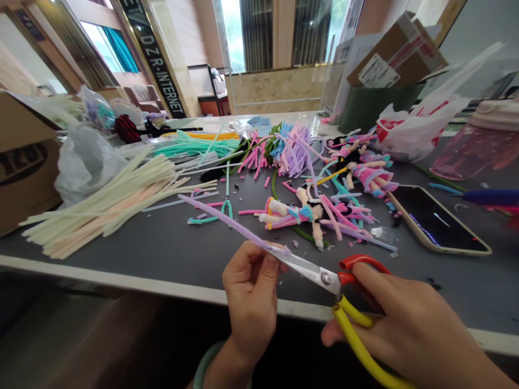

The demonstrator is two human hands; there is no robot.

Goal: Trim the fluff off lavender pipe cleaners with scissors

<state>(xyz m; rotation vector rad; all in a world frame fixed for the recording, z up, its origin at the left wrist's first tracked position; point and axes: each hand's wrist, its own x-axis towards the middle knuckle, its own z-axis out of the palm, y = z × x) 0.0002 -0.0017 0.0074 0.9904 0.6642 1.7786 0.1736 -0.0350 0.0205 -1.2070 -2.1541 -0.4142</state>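
My left hand pinches a lavender pipe cleaner between thumb and fingers; the strip runs out from the pinch, up and to the left, over the dark tabletop. My right hand grips the scissors, one handle red, the other yellow. Blades point left, tips right at my left fingertips, lying along the near end of the lavender strip. Can't tell if the blades touch it or how far apart they are.

Just beyond my left hand, a bit right: doll figure lying on the table among loose pink and purple pieces. More small dolls farther back, right. Phone lies flat on the right, beyond my right hand. Bundle of cream and peach strips on the left, clear bag behind it, cardboard box at far left. Teal strips and a bunch of cut pink, blue and purple stems sit toward the back.
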